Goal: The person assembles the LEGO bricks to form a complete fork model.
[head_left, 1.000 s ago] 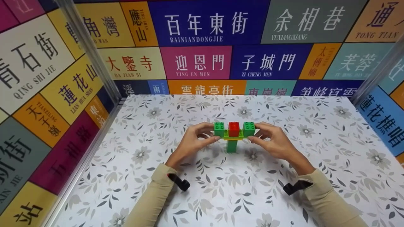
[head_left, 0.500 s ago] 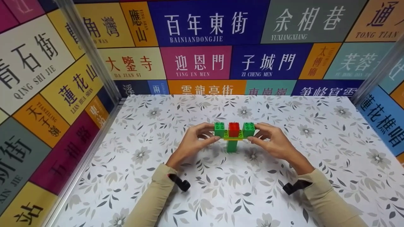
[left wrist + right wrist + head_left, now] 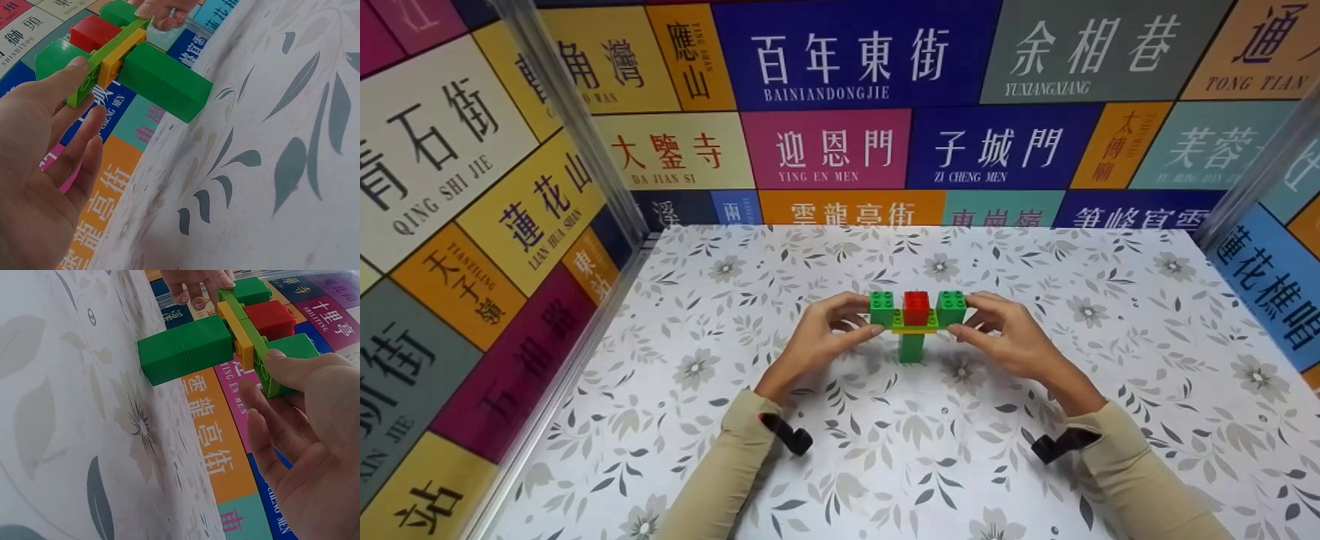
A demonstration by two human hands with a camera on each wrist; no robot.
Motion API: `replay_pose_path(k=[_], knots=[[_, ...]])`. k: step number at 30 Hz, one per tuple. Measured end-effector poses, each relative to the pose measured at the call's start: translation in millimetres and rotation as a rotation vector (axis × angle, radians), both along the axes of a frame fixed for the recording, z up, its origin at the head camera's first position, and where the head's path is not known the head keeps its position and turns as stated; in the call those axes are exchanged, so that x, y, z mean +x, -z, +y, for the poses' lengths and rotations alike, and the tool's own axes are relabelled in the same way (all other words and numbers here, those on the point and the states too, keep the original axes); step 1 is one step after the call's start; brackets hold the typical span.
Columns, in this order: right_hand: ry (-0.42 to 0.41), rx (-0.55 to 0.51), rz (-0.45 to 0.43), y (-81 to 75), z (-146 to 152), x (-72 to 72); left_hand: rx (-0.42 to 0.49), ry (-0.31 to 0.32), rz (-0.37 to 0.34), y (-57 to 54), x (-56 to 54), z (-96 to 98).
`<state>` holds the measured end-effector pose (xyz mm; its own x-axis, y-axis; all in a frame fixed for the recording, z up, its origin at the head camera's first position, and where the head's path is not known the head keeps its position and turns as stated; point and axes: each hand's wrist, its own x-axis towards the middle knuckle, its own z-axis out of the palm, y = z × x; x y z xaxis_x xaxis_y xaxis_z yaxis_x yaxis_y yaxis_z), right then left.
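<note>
A toy building-brick structure stands upright at the middle of the table. Its stem is two stacked green bricks (image 3: 163, 81), topped by a short yellow piece (image 3: 239, 334) and a longer lime-green plate (image 3: 93, 73). Along that plate sit a left green brick (image 3: 881, 308), a red brick (image 3: 916, 308) in the middle and a right green brick (image 3: 952, 307). My left hand (image 3: 821, 337) pinches the structure's left end, thumb at the lime plate's edge. At the opposite end my right hand (image 3: 1014, 339) pinches likewise. Both hands' fingertips behind the bricks are partly hidden.
A white table (image 3: 915, 465) with a grey leaf and flower print lies beneath. Colourful panels (image 3: 855, 60) with Chinese lettering wall in the back and sides. Clear strips (image 3: 577, 112) run along the corners. Each wrist wears a black camera mount (image 3: 787, 435).
</note>
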<state>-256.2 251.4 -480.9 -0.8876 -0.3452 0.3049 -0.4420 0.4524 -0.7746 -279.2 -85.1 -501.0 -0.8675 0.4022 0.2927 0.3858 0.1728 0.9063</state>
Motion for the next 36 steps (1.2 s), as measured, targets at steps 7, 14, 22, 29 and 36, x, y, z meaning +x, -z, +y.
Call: replay_pose_path(k=[7,14,22,29,36], knots=[[0.0,-0.019,-0.023,0.4,-0.6,0.0,-0.003,0.0,-0.012,1.7,-0.1,-0.1],[0.003,-0.015,-0.029,0.7,-0.5,-0.6,0.006,0.01,-0.01,4.8,-0.8,0.1],[-0.005,-0.007,-0.058,-0.5,0.8,-0.6,0.004,0.007,-0.02,4.1,-0.4,0.0],[-0.034,-0.04,-0.053,0.6,1.2,-1.9,-0.007,-0.006,-0.025,4.3,-0.2,0.6],[-0.042,-0.054,-0.046,2.0,1.0,-2.6,-0.001,-0.002,-0.025,6.1,-0.9,1.1]])
